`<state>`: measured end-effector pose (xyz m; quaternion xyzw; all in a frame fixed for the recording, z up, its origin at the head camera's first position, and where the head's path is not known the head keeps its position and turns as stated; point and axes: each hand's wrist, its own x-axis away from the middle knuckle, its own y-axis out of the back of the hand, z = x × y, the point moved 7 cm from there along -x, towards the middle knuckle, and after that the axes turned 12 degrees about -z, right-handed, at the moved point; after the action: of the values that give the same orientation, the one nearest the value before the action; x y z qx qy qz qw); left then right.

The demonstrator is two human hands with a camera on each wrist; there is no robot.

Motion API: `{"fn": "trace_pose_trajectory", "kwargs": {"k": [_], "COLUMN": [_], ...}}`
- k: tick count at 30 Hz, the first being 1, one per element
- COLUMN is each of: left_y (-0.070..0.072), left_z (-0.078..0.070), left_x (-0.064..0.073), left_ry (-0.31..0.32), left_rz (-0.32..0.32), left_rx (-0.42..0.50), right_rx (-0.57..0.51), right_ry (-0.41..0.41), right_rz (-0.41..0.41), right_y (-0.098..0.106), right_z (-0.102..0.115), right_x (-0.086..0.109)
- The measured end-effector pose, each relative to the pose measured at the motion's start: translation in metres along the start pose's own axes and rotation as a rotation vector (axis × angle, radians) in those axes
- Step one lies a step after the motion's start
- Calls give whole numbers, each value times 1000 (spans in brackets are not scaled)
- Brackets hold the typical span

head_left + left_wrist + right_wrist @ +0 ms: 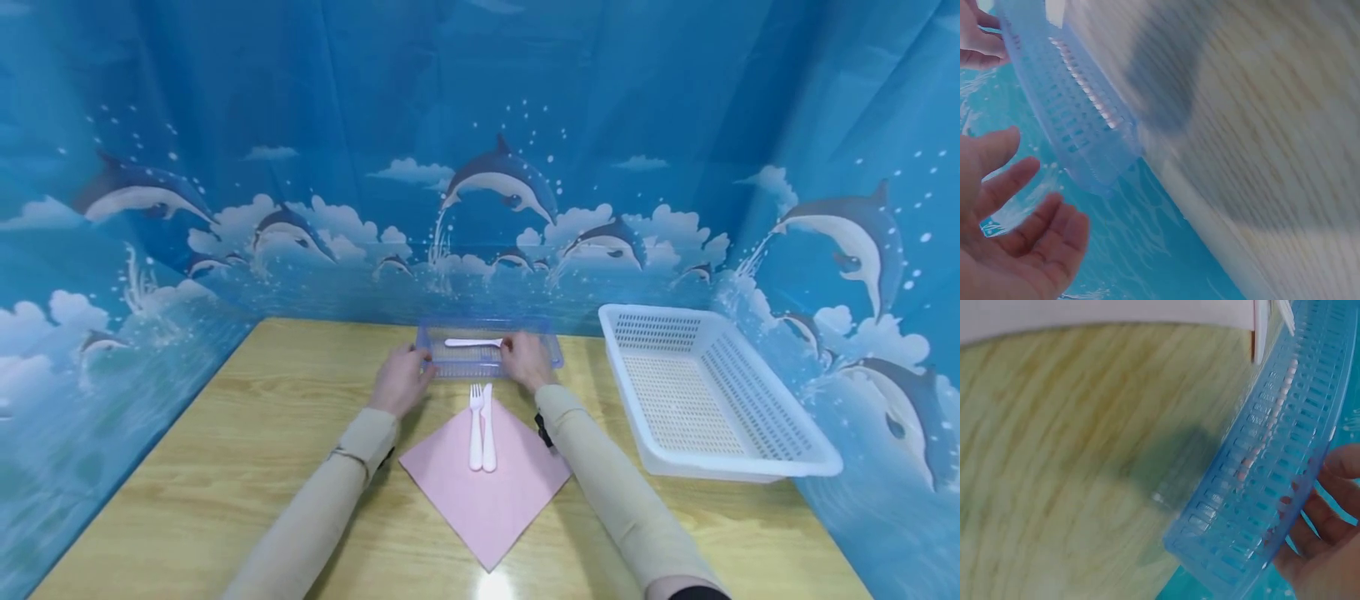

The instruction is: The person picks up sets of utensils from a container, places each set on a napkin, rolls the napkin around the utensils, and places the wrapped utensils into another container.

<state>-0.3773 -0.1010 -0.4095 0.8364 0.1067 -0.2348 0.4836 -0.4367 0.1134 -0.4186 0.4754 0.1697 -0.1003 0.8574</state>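
Note:
A translucent blue basket (480, 369) stands at the back of the table, a slim white utensil (471, 342) lying in it. My right hand (527, 360) reaches over the basket's right part, by one end of the utensil; its fingertips show through the slotted wall in the right wrist view. That end is partly hidden, so the utensil's kind cannot be told. At the basket's left end is my left hand (403, 379); the left wrist view shows its fingers spread and holding nothing. Nearer me, a white fork (476, 427) and a white knife (488, 429) lie side by side.
Beneath the fork and knife is a pink napkin (487, 517), set cornerwise on the wooden table (300, 392). A large white slotted basket (626, 392) stands at the right. A blue dolphin-print curtain (337, 125) hangs behind the table and along both sides.

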Motion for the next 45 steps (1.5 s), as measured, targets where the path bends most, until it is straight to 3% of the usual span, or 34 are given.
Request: {"fn": "trace_pose_trajectory", "kwargs": {"k": [4,8,13,19,22,25,29,32,41,45], "left_y": [-9,-15,-18,-22,-21,-19,-18,-17,-17,-18], "left_z": [5,5,6,8,8,9,11,13,13,12], "left_x": [-2,-6,-10,-11,-12,-13,-13,-14,-16,-16], "left_ry": [7,-17,-46,-52,-58,-57,-47,-44,-36,-30], "left_rz": [36,65,61,99,104,101,104,103,102,112], "left_rx": [-52,-80,-87,-66,-65,-63,-54,-54,-54,-62], "right_rx": [6,-5,5,89,132,165,176,170,132,77], "right_ry": [-23,-11,43,30,54,56,18,2,-66,-72], "right_rz": [72,90,92,146,205,314,451,497,508,466], "right_y": [-7,-9,-8,-14,-20,-27,-34,-36,-36,-33], "right_z": [-6,-9,-9,-20,-21,-21,-24,-25,-29,-30], "right_x": [1,-1,-7,-9,-9,-8,-7,-7,-8,-8]}}
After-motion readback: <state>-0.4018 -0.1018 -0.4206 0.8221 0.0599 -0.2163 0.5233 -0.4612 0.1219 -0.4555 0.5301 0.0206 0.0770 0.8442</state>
